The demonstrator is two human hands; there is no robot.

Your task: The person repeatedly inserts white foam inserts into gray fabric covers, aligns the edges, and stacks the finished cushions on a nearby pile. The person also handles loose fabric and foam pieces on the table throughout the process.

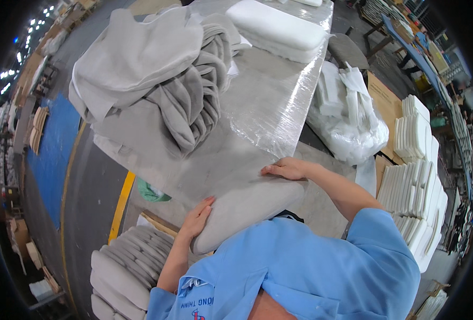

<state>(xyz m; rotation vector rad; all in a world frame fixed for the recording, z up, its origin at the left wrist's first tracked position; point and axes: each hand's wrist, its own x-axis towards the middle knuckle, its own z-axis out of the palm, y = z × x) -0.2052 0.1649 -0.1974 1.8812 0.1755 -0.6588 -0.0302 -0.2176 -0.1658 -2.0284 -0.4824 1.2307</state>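
Observation:
A padded cushion [252, 205] in a smooth light-grey cover lies at the near edge of the table, close against my body. My left hand [196, 217] holds its left side, with the fingertips on the cover. At the far right corner, my right hand [287, 168] grips the edge with its fingers bent; their undersides are hidden. Beyond the cushion, a loose pile of grey fabric covers [140, 58] is heaped on the far left of the table.
The table [263, 101] has a plastic-wrapped surface. White foam pads [276, 26] are stacked at its far end. To the right are a clear plastic bag of white pieces [348, 117] and stacked white pads [412, 181]. Grey cushions [127, 266] are piled at lower left.

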